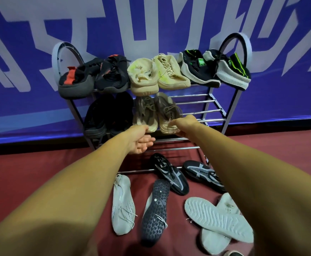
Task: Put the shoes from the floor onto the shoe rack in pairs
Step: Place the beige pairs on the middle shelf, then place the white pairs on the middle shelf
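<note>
Head view, nearest ground first: two bare forearms reach forward over a dark red floor (40,172). On the floor near the person lie loose shoes: a white laced shoe (122,204) upright on its sole; just beside it a dark shoe turned sole-up (155,209); toward the right, two white shoes (217,220) crossed, the upper one sole-up and resting on the other. Farther on, touching the rack's front bottom rail, lie two black shoes with grey mesh pattern (171,175), one beside the other, toes pointing toward the person.

Left hand (139,139) hovers at the front edge of the rack's middle shelf, palm up, fingers loosely spread, grip empty. Right hand (183,126) is at the heel of the right tan shoe (166,115) on the middle shelf; fingers are curled against that heel, but whether the grip is closed on it cannot be told. Its mate, the left tan shoe (145,113), stands just beside it, touching.

Shoe rack (215,108), metal rails with looped ends, stands against a blue banner with white lettering (169,24). Middle shelf, left end: a black pair (108,113). Right half of that shelf is bare rails. Top shelf, left to right: a black-and-red pair (95,74), a cream pair (158,76), a black-and-green pair (215,69).
</note>
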